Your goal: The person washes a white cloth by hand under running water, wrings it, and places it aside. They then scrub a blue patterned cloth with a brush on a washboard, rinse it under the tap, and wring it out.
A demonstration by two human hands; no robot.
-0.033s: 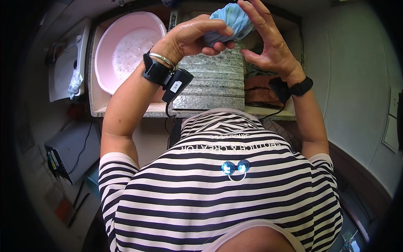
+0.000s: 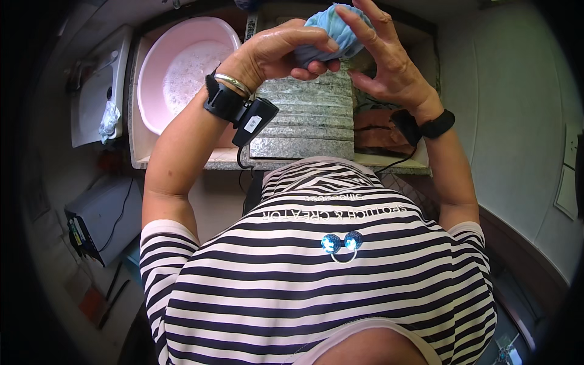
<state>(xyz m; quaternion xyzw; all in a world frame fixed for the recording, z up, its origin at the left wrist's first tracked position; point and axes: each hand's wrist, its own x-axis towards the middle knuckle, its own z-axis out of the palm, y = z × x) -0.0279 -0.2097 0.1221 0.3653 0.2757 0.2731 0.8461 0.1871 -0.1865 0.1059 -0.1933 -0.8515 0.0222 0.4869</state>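
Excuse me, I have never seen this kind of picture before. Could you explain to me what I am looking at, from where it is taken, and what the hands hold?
The picture comes from a wide camera worn on a person's head, looking straight down, so the edges bend and the striped shirt fills the lower part. There is no machine here, only two bare hands. The left hand and the right hand are raised together, and both close around a bunched light blue cloth. Each wrist carries a black band; the left one also bears a small black device. Below the hands lies a ribbed grey stone washboard on a counter. To its left stands a pink basin with soapy water. At the right of the washboard lies some brown cloth. Further left there is a white sink.
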